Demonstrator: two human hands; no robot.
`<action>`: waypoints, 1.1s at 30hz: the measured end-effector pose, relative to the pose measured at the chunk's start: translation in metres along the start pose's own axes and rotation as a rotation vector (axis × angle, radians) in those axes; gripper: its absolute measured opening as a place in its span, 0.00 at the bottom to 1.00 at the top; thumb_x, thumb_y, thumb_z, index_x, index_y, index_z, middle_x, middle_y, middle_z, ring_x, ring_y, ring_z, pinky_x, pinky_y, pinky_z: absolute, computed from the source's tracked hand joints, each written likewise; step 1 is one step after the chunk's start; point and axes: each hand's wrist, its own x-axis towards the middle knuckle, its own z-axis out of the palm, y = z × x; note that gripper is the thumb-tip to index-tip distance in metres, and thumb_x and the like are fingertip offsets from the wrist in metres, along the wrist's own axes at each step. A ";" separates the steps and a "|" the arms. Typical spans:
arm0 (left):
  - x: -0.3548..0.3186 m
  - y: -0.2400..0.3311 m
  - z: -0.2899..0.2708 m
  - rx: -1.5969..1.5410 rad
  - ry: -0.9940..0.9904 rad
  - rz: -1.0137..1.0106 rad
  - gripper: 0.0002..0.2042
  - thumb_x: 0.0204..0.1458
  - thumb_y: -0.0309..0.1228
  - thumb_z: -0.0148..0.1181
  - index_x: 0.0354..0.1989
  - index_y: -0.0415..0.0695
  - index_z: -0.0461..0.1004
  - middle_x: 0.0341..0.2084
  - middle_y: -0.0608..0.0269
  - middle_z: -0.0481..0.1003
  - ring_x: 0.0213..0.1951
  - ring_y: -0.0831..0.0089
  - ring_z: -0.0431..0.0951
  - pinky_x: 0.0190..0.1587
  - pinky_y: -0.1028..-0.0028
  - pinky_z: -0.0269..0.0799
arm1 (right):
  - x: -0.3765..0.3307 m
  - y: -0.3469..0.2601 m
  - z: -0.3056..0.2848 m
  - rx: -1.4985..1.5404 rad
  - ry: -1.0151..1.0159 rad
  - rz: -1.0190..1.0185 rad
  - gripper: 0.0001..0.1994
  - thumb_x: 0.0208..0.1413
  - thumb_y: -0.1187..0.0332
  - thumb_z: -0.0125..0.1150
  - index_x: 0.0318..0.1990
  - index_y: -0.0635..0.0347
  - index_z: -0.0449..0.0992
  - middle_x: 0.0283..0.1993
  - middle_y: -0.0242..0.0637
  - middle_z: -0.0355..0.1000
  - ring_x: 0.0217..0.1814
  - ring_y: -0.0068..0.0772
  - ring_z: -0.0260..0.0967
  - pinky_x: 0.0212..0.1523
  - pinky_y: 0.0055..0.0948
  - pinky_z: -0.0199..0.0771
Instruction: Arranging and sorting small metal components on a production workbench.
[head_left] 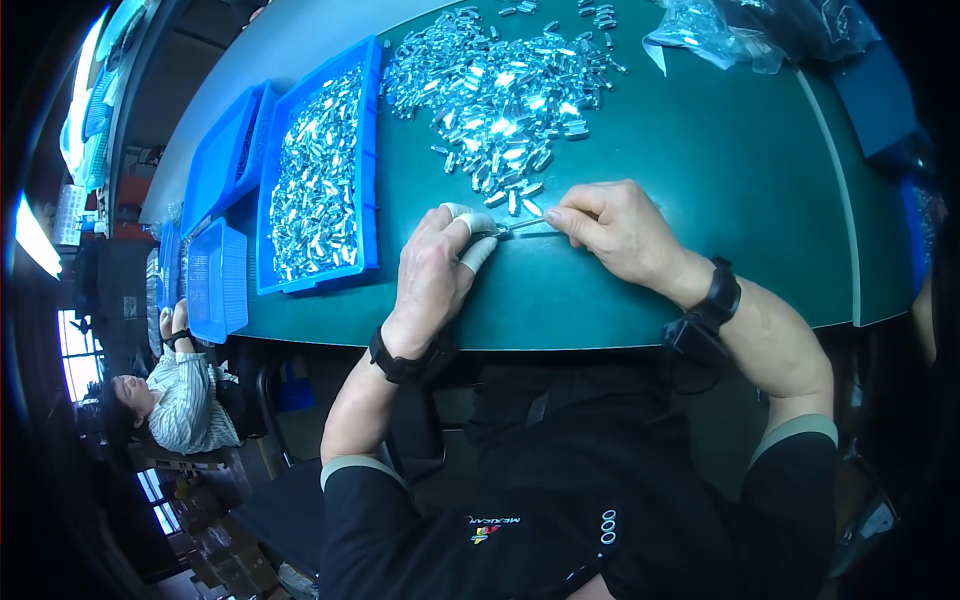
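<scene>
Over the near part of the green table point(740, 180), my left hand point(430, 265) pinches a small shiny metal piece point(503, 232) between fingertips covered with pale finger cots. My right hand point(625, 230) is closed on one end of a thin metal rod point(532, 223), thumb against fingers. The rod's other end meets the small piece at my left fingertips; whether it goes inside cannot be made out. Just beyond both hands spreads a loose pile of small silvery metal pieces point(510, 100), its near tip close to my fingers.
Left of the pile, a blue tray point(369, 170) holds many similar pieces. Beside it are another blue tray point(212, 165) and a blue basket point(222, 275). Clear plastic bags point(720, 38) lie at the far right, near a blue box point(880, 100). Another person point(195, 405) sits at the left.
</scene>
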 end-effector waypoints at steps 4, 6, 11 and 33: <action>-0.001 0.003 0.001 -0.065 0.007 0.010 0.09 0.52 0.23 0.72 0.40 0.43 0.82 0.36 0.57 0.80 0.40 0.54 0.80 0.45 0.62 0.76 | 0.001 -0.003 -0.001 0.018 -0.013 0.021 0.17 0.70 0.60 0.63 0.31 0.63 0.82 0.23 0.29 0.75 0.25 0.19 0.67 0.27 0.28 0.65; -0.002 0.002 0.002 -0.123 0.005 -0.037 0.09 0.52 0.23 0.72 0.40 0.42 0.82 0.36 0.56 0.80 0.40 0.55 0.81 0.44 0.62 0.77 | 0.001 -0.004 -0.002 0.072 -0.027 0.051 0.17 0.70 0.60 0.63 0.31 0.63 0.82 0.23 0.29 0.74 0.25 0.19 0.66 0.27 0.27 0.65; -0.001 0.006 0.001 -0.315 0.003 -0.135 0.09 0.52 0.21 0.73 0.41 0.41 0.81 0.36 0.56 0.81 0.41 0.57 0.82 0.44 0.64 0.78 | 0.001 -0.005 -0.003 0.104 -0.046 0.110 0.16 0.70 0.61 0.63 0.33 0.63 0.82 0.23 0.29 0.75 0.25 0.18 0.66 0.27 0.26 0.64; 0.002 0.020 0.005 -0.185 -0.001 0.108 0.09 0.52 0.21 0.73 0.38 0.39 0.79 0.36 0.56 0.82 0.39 0.60 0.83 0.43 0.67 0.78 | -0.004 0.000 0.010 -0.062 -0.058 -0.154 0.16 0.70 0.62 0.62 0.32 0.63 0.83 0.22 0.34 0.76 0.24 0.26 0.72 0.28 0.31 0.70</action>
